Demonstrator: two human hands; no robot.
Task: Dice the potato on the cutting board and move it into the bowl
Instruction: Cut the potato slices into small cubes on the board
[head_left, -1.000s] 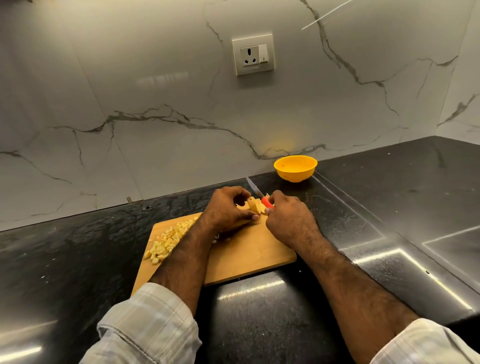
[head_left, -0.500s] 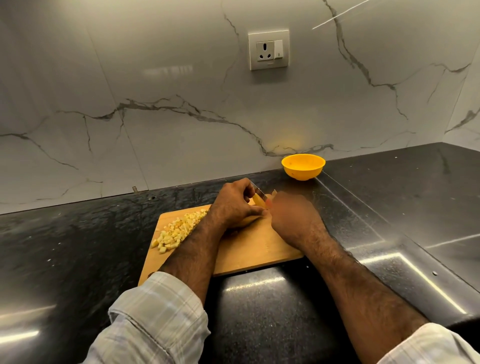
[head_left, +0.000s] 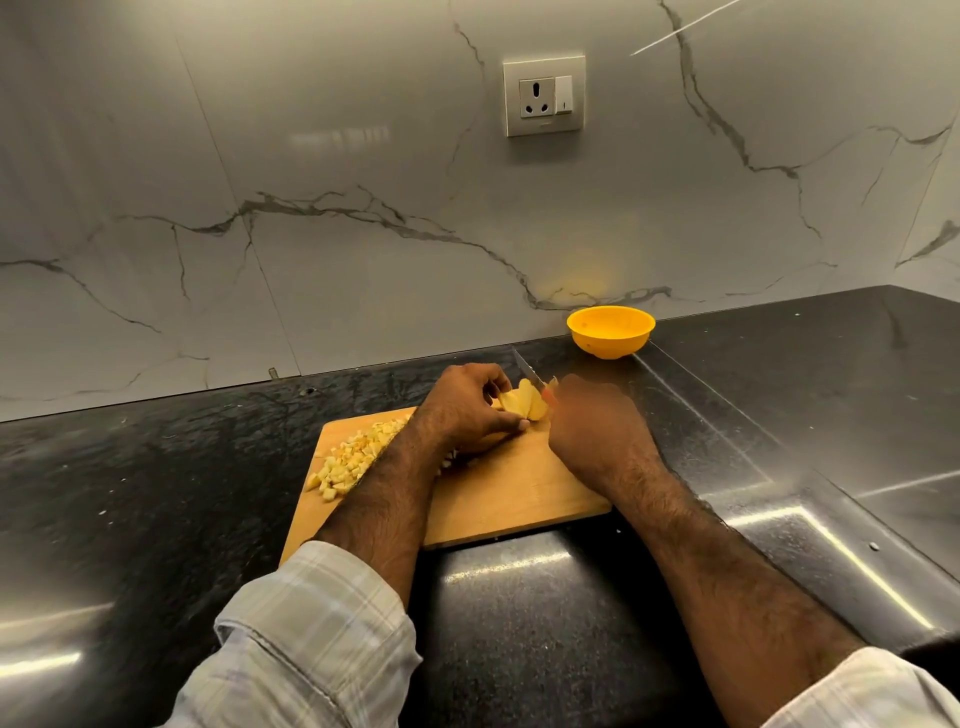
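Fingers of the left hand (head_left: 464, 405) curl round the pale yellow potato piece (head_left: 524, 402) and hold it down at the far end of the tan wooden cutting board (head_left: 498, 499). The right hand (head_left: 592, 434) grips a small knife with a thin steel blade (head_left: 529, 371); this hand looks blurry and hides the handle. Dicing is the step now. I think the next cut needs the fingertips kept back. Small yellow potato cubes (head_left: 353, 460) sit in a pile, partly behind the left arm. The round orange plastic bowl (head_left: 610, 331) looks empty.
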